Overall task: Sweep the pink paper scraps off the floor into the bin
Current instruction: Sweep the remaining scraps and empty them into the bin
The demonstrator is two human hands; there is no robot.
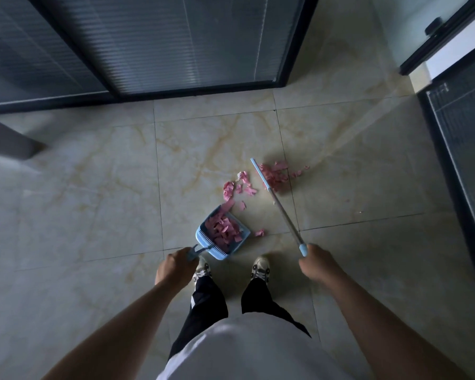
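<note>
On a glossy beige marble-veined tile floor bordered by dark-framed glass partitions, the left hand grips a light-blue plastic dustpan half full of pink paper scraps; more scraps lie just beyond it. The right hand clasps a blue-handled broom.

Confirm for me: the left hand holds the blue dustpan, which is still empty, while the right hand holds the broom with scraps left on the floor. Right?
Not quite: the head view shows the blue dustpan already holds a heap of pink scraps. The rest stands: the left hand grips its handle, the right hand holds the broom, and pink paper scraps remain on the floor.
</note>
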